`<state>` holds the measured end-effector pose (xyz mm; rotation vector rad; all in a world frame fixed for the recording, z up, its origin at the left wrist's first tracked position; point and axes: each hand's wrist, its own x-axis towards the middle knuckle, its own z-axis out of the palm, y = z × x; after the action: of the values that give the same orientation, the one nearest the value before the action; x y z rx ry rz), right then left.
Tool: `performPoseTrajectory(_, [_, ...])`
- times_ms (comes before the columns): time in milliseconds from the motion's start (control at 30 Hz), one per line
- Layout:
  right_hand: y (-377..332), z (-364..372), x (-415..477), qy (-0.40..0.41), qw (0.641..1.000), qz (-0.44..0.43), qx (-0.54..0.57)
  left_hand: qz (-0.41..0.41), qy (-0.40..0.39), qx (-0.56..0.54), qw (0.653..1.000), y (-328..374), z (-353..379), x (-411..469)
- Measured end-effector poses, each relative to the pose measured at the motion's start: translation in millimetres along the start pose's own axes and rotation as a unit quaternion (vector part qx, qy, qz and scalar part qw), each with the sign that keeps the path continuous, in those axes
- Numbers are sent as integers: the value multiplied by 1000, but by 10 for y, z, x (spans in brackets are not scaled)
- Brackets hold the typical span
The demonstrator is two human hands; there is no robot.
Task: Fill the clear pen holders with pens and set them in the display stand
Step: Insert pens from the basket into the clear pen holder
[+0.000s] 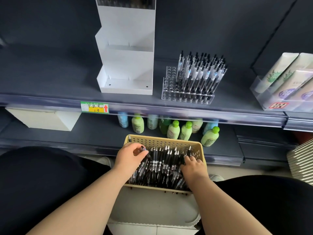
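The left hand and right hand run back into bare forearms. Black clothing covers both legs; white shoe tips show.

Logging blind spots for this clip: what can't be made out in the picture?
Head view:
- Display stand: top tier cut off by the upper edge.
- Right hand: fingertips buried among pens; grip hidden.
- Left hand pinches a pen; more may hide behind its fingers.
- Shelf label: print too small.

Shop: dark retail shelving, price tag on rail, lotion bottles stocked.
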<state>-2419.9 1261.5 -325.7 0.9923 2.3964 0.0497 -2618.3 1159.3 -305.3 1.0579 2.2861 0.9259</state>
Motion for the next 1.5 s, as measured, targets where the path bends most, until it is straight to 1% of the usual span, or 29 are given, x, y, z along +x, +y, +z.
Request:
performPoseTrajectory(167, [17, -22, 5, -3, 1000, -6, -6, -3, -4, -48, 999, -33, 0, 21])
performPoseTrajectory(300, [26, -29, -1, -6, 1000, -5, 4, -2, 6, -60, 998, -50, 0, 46])
performPoseTrajectory(433, [31, -38, -6, -12, 1000, -13, -11, -3, 15, -70, 997, -47, 8, 59])
performPoseTrajectory(700, [35, -108, -6, -37, 999, -12, -19, -2, 37, -115, 993, 122, 7, 85])
performPoseTrajectory(833, [53, -107, -27, -39, 998, -28, -32, -2, 51, -129, 990, 209, 14, 83])
performPoseTrajectory(967, [86, -104, -58, -3, 999, -34, -13, -3, 55, -138, 989, 257, 19, 77])
performPoseTrajectory(1067, [117, -132, -58, 52, 996, -5, 73, -3, 60, -147, 987, 278, 6, 67])
performPoseTrajectory(1133, [126, -162, -61, 112, 978, 29, 171, 0, 69, -151, 986, 305, -22, 65])
performPoseTrajectory(1167, [127, -190, -63, 148, 961, 51, 230, 2, 74, -158, 985, 324, -40, 63])
performPoseTrajectory(1233, [126, -288, -66, 214, 911, 83, 343, 8, 83, -181, 980, 388, -87, 61])
performPoseTrajectory(1333, [122, -583, -76, 266, 832, 76, 482, 30, 90, -210, 973, 538, -179, 68])
performPoseTrajectory(1400, [131, -827, -94, 290, 783, 68, 545, 45, 91, -231, 968, 677, -241, 92])
performPoseTrajectory(1433, [148, -943, -91, 307, 766, 64, 561, 52, 94, -244, 964, 760, -271, 114])
performPoseTrajectory(1500, [190, -1185, -77, 352, 746, 57, 562, 70, 98, -285, 951, 944, -339, 162])
